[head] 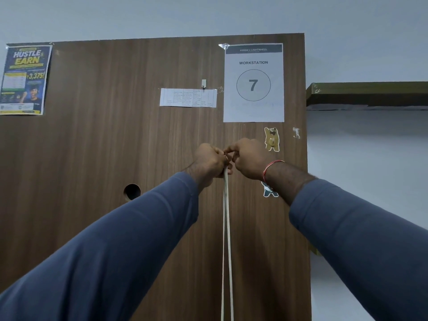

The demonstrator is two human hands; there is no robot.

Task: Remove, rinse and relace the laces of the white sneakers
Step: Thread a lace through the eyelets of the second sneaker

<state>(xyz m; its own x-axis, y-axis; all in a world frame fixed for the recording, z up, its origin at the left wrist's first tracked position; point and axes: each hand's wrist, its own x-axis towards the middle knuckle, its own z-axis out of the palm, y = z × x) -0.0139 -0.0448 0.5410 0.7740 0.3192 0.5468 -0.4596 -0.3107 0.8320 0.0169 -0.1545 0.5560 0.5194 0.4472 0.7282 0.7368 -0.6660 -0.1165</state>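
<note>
- White lace [226, 228] is off the shoe. It hangs free in front of a brown wood-grain board [104, 135], held up at its top by both hands. No sneaker shows in this view.
- Done, as I judge it: the removal, at least for this one lace. Whether it has been rinsed I cannot tell, since no wetness or drip can be made out.
- Left to do, on that reading: threading it back through the eyelets. There may also be a second lace, but none is in sight.
- The left hand [209, 162] has its fingers curled round the lace just where the strands leave the hands. The right hand [249, 158] meets it knuckle to knuckle, thumb and forefinger pinched together at the very top of the lace.
- What the fingertips do there — tying, looping or only gripping — is hidden between the two hands.
- The lace's long axis runs straight up and down. Two flat strands drop side by side, nearly touching near the hands and a little apart lower down, and they pass out of the bottom edge. Its tips are therefore not visible, so I cannot say which end is which.
- A small wall hook [203, 83] sits higher on the board, well apart from the hands. This may be a move toward hanging the lace to dry, though that is a guess.
</note>
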